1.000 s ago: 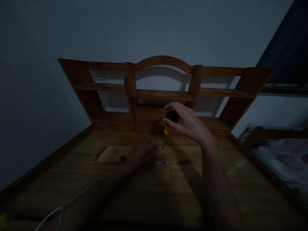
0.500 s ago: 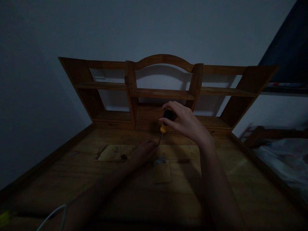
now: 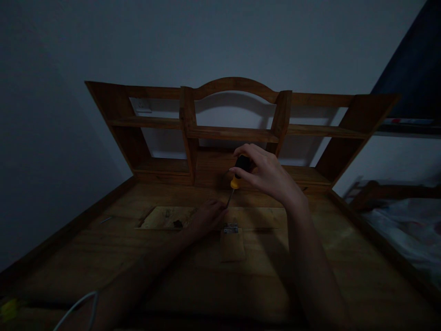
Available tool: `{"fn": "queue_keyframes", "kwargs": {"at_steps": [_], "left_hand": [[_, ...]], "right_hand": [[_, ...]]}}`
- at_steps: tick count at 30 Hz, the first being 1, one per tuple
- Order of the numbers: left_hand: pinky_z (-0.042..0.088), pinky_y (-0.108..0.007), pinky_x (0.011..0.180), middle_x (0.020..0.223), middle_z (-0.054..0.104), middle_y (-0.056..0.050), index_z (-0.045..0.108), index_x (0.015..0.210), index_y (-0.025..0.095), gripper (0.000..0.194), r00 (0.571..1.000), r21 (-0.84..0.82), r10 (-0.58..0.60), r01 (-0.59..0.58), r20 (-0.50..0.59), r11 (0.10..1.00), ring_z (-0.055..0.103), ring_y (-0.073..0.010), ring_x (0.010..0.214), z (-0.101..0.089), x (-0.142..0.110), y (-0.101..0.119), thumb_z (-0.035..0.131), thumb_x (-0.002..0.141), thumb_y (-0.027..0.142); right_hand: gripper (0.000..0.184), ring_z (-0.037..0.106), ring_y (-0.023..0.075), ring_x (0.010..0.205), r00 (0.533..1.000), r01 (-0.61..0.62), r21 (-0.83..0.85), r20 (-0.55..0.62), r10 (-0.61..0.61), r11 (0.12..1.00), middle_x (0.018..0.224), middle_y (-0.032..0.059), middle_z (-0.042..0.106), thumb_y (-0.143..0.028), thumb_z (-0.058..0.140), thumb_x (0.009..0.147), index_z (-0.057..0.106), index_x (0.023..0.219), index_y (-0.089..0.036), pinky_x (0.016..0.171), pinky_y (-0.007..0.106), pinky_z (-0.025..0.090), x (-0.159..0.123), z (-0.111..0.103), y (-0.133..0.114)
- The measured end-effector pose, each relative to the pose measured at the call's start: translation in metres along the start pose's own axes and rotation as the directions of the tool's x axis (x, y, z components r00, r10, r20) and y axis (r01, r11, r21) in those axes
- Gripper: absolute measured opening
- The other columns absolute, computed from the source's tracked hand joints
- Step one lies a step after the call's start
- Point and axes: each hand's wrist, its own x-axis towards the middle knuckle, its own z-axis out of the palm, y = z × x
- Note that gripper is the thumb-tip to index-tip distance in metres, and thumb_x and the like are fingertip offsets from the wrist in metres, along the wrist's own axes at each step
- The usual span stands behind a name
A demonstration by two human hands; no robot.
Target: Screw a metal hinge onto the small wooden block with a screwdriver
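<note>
My right hand (image 3: 263, 172) is closed around the black and yellow handle of a screwdriver (image 3: 234, 183). The tool tilts, its thin shaft pointing down and a little left. Its tip meets the fingertips of my left hand (image 3: 211, 215), which are pinched together over a pale wooden board (image 3: 257, 215). Whatever those fingers hold is too small and dark to make out. Just nearer to me, a metal hinge (image 3: 230, 228) joins the board's edge area to a small wooden block (image 3: 232, 247) lying on the desk.
A wooden shelf unit (image 3: 237, 134) stands at the back of the desk (image 3: 165, 266), against the wall. On the left lies a thin metallic piece (image 3: 106, 220). A dark lump (image 3: 178, 224) sits on the board. A white cable (image 3: 77, 303) crosses my left forearm; something yellow (image 3: 8, 310) is at lower left.
Almost nothing differs. My right hand and the screwdriver have shifted very slightly right, with the tip still at my left fingertips.
</note>
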Motion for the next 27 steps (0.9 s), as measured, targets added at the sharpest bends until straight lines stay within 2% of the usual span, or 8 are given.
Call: {"fn": "queue_keyframes", "kwargs": {"at_steps": [11, 22, 27], "left_hand": [[0.051, -0.034, 0.087, 0.103, 0.065, -0.005, 0.062, 0.104, 0.021, 0.018, 0.999, -0.015, -0.043, 0.043, 0.014, 0.999, 0.063, -0.0205, 0.097, -0.002, 0.001, 0.003, 0.047, 0.101, 0.03], [0.051, -0.033, 0.085, 0.103, 0.066, -0.003, 0.057, 0.106, 0.023, 0.014, 1.0, -0.028, -0.024, 0.024, 0.001, 0.999, 0.064, -0.0193, 0.096, 0.005, -0.003, -0.006, 0.048, 0.101, 0.032], [0.051, -0.033, 0.086, 0.098, 0.066, -0.004, 0.057, 0.102, 0.022, 0.014, 1.0, 0.021, -0.016, 0.016, -0.011, 1.0, 0.064, -0.0195, 0.094, 0.007, -0.004, -0.007, 0.049, 0.101, 0.033]], "right_hand": [[0.024, 0.062, 0.0206, 0.102, 0.999, 0.025, 0.015, -0.041, -0.025, 1.0, 0.112, 0.0047, 0.064, -0.03, 0.066, 0.09, 0.057, 0.112, -0.024, 0.09, 0.036, 0.049, 0.0, -0.002, 0.001], [0.025, 0.064, 0.0192, 0.094, 0.996, 0.02, 0.008, -0.091, -0.019, 1.0, 0.106, 0.0027, 0.066, -0.034, 0.068, 0.088, 0.06, 0.109, -0.024, 0.088, 0.034, 0.05, 0.0, -0.002, 0.0], [0.023, 0.064, 0.0193, 0.093, 0.996, 0.011, 0.008, -0.083, -0.01, 1.0, 0.106, 0.0027, 0.066, -0.033, 0.068, 0.089, 0.06, 0.109, -0.024, 0.086, 0.033, 0.05, 0.0, -0.002, -0.001]]}}
